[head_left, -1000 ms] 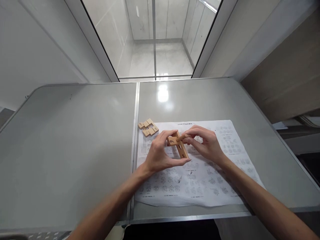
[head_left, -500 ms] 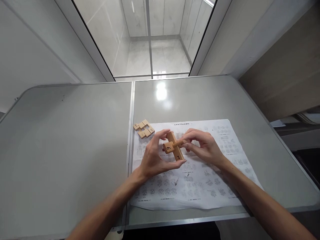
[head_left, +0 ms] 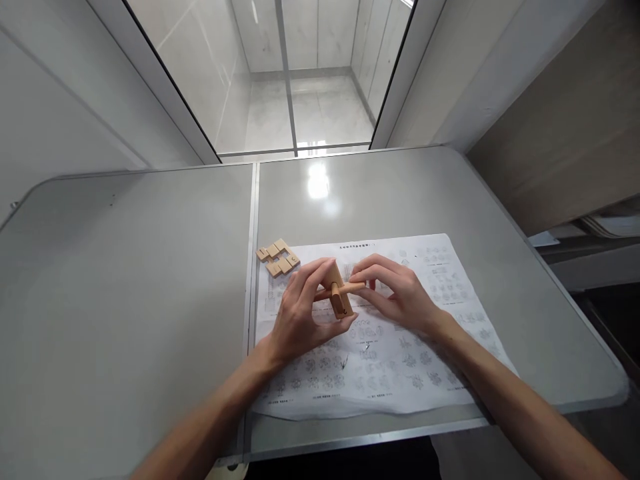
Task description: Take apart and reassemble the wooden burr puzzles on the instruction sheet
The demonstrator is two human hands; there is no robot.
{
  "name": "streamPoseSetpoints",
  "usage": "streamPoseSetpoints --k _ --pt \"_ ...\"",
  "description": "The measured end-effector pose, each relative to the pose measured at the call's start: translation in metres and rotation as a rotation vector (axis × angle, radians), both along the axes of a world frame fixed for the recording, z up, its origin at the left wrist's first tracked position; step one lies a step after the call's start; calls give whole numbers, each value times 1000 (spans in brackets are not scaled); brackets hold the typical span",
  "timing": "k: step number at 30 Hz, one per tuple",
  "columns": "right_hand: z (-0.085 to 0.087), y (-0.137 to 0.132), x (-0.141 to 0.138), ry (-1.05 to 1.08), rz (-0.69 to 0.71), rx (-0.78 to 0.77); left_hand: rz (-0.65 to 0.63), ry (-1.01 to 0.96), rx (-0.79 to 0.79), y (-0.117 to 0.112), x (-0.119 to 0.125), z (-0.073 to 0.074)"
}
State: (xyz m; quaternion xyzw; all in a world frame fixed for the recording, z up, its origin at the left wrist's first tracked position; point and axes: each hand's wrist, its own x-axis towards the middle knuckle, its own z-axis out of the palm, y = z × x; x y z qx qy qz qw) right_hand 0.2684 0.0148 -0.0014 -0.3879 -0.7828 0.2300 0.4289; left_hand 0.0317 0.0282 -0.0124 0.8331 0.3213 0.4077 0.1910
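My left hand [head_left: 300, 317] holds a numbered wooden puzzle piece [head_left: 343, 308] upright between thumb and fingertips, above the printed sheet. A narrower wooden puzzle piece [head_left: 354, 288] crosses it at about a right angle, with ends showing on both sides. Pinched fingers of my right hand [head_left: 400, 290] are at the right end of this crossing piece. How the pieces fit together is partly hidden by my left fingers. Back left of my hands, several flat wooden pieces [head_left: 283, 265] lie together at the sheet's corner.
A printed paper sheet [head_left: 430, 360] with small diagrams lies under my hands. The grey table [head_left: 190, 280] has a metal seam [head_left: 254, 220] left of the sheet. Beyond its far edge is a glass panel [head_left: 320, 113]. Papers on a shelf [head_left: 610, 223] are at the right.
The held pieces have turned, so the numbered end of the crossing piece no longer faces me and its narrow side shows. The whole view has shifted slightly.
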Motion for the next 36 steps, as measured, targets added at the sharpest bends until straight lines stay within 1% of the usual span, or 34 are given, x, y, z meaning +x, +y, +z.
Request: streamPoseSetpoints --k 5,10,12,15,17,19,20,21,23,25,28,34,36 --pt "-5 1 1 -76 14 -13 -6 47 176 3 2 1" --pt "-8 2 1 -160 -17 30 -29 128 255 3 2 3" --pt "-8 2 0 -160 -6 8 -43 166 288 4 0 3" --pt "-7 2 0 -104 -2 -97 -32 200 314 5 -2 3" --pt "-5 3 0 -17 -66 -152 -18 211 306 5 -2 3" --pt "-2 3 0 87 -148 -170 -5 217 288 5 -2 4" --pt "-1 2 0 126 -165 -172 5 219 282 5 -2 4" --pt "0 1 0 143 -157 -175 18 223 281 5 -2 4" --pt "0 -1 -2 104 -81 -178 46 231 290 5 -1 3" --pt "-2 -4 -6 17 -11 -151 61 239 299 5 -1 2" --pt "-6 -8 -13 -64 19 -85 69 240 299 5 0 2" --pt "-9 -9 -20 -120 -61 54 104 267 320 5 3 5" --pt "-9 -9 -20 -132 -80 78 106 270 319 5 3 6"
